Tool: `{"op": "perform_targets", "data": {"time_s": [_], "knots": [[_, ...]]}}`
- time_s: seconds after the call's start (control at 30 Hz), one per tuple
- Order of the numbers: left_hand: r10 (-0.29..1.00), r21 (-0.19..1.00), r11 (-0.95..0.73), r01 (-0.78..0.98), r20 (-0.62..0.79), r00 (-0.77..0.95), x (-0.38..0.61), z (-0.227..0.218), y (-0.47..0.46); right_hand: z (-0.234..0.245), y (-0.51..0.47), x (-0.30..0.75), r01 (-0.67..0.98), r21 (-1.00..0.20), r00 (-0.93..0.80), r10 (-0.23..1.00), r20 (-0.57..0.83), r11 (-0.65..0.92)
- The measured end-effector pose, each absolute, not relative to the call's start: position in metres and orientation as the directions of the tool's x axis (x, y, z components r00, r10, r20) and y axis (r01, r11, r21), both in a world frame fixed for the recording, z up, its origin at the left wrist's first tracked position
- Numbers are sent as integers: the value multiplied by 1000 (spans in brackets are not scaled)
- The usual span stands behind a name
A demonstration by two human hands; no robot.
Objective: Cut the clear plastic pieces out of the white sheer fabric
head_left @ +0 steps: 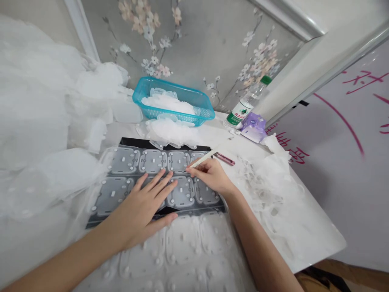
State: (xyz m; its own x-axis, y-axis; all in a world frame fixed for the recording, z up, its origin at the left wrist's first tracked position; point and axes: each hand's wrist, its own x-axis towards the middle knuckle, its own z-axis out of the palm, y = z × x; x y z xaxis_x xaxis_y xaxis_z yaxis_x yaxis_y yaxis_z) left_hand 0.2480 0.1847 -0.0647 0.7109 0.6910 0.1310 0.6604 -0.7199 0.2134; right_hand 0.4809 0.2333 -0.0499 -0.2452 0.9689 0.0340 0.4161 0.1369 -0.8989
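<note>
A translucent plastic sheet [179, 160] with rows of moulded rounded-square panels lies on the table, a black board [165, 210] showing beneath its upper part. My left hand [146, 207] rests flat on the sheet, fingers spread over the second row of panels. In a pinch, my right hand [209, 174] grips a slim white pen-like tool [204, 158], which slants up to the right. Its lower end is at the gap between the two upper rows of panels; what kind of tip it has is too small to tell.
Cloudy plastic pieces [45, 101] are heaped at left. A blue basket [203, 111] of translucent pieces stands at the back, with more pieces [170, 132] before it. A dark red utility knife [225, 158], water bottle [243, 107], purple pack [253, 126] and plastic scraps [267, 194] are at right.
</note>
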Motion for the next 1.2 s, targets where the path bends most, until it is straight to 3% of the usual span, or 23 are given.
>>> {"op": "perform_targets", "data": {"time_s": [0.23,0.43,0.57,0.67,0.83,0.93,1.07,1.2], "knots": [[683,155,-730,665,139,717,250,-64,183,-56,232,470,420,-885,-288,954,82,203],[689,146,-724,674,168,705,251,-65,183,-42,234,484,510,-785,-423,897,127,351],[688,150,-725,672,175,704,251,-65,184,-37,235,498,578,-743,-406,909,97,337],[698,144,-715,684,186,691,252,-64,184,-36,235,499,546,-778,-386,918,94,310],[713,107,-690,716,270,647,274,-56,181,-31,235,499,370,-921,-200,979,49,122],[700,108,-704,702,272,660,295,-52,185,-28,234,503,287,-952,-33,995,96,101],[691,131,-721,680,208,693,316,-57,199,-26,236,507,446,-873,291,891,348,196],[675,166,-737,655,154,721,320,-64,207,-28,240,507,563,-805,394,795,460,187]]}}
